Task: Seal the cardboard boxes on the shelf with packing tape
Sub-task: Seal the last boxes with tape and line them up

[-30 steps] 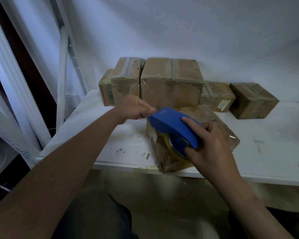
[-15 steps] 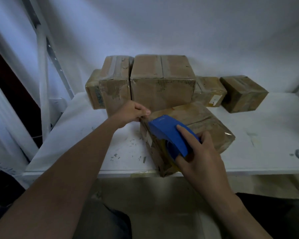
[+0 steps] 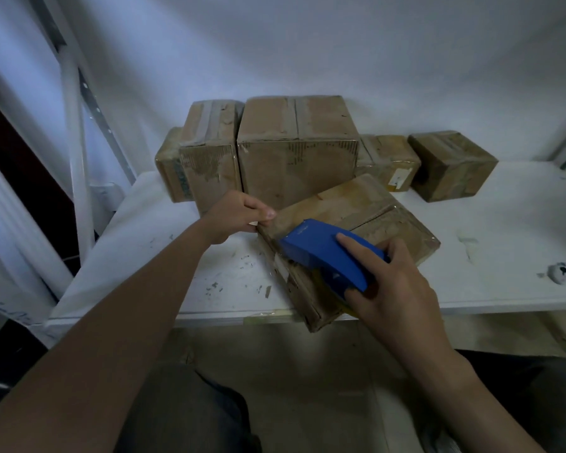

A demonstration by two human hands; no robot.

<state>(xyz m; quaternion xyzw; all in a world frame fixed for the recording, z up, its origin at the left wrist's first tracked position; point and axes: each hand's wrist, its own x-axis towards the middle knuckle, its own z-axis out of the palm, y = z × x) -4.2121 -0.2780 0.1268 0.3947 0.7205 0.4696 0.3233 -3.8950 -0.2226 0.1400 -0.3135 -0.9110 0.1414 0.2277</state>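
Note:
A worn cardboard box (image 3: 370,220) lies turned at an angle near the front edge of the white shelf (image 3: 164,256). My right hand (image 3: 396,289) grips a blue tape dispenser (image 3: 327,253) with a yellowish roll, its nose pressed on the box's near left top edge. My left hand (image 3: 239,214) has curled fingers that pinch the tape end at the box's far left corner. Clear tape glints along the box's right side.
Several taped cardboard boxes stand in a row against the back wall, the largest (image 3: 296,148) in the middle and a small one (image 3: 451,165) at right. A white upright post (image 3: 74,152) rises at left. A small round object (image 3: 557,273) lies at right.
The dispenser has slid along the box top toward my left hand. The camera has moved closer and tipped down. My left hand stays pinched at the box's corner.

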